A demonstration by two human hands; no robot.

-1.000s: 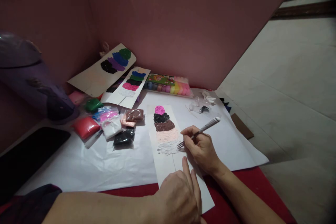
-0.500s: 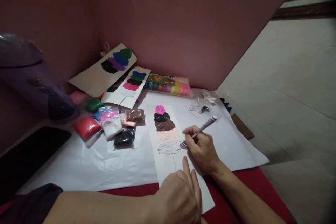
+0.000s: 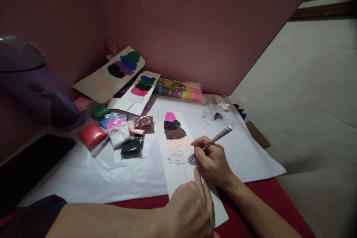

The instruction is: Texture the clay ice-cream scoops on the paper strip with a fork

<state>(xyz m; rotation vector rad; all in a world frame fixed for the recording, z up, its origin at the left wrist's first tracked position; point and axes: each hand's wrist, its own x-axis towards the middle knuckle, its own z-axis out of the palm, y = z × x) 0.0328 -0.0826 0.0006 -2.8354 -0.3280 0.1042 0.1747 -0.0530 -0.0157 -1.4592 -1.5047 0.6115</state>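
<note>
My right hand (image 3: 214, 160) is closed around a small fork (image 3: 221, 134) with a striped handle. Its tines touch the right side of the white clay band (image 3: 177, 157), at the bottom of a layered shape on a white card strip (image 3: 174, 183). Above that band come pale peach clay (image 3: 177, 144), brown clay (image 3: 175, 134), black clay (image 3: 171, 124) and a pink clay tip (image 3: 170, 116), all with a ridged texture. My left hand (image 3: 192, 206) rests on the lower card, index finger stretched out below the fork, the other fingers partly hidden.
Clay packets lie to the left, including red (image 3: 92, 135), green (image 3: 100, 111) and black (image 3: 132, 145). Two finished-looking cards (image 3: 142, 91) lean behind them, beside a clay pack (image 3: 178, 90). A purple bottle (image 3: 41, 89), dark phone-like slab (image 3: 30, 167) and plastic scraps (image 3: 213, 111) surround the white sheet (image 3: 134, 178).
The fork has shifted slightly down and left along the white band, my right hand moving with it. My left hand and the card look unmoved.
</note>
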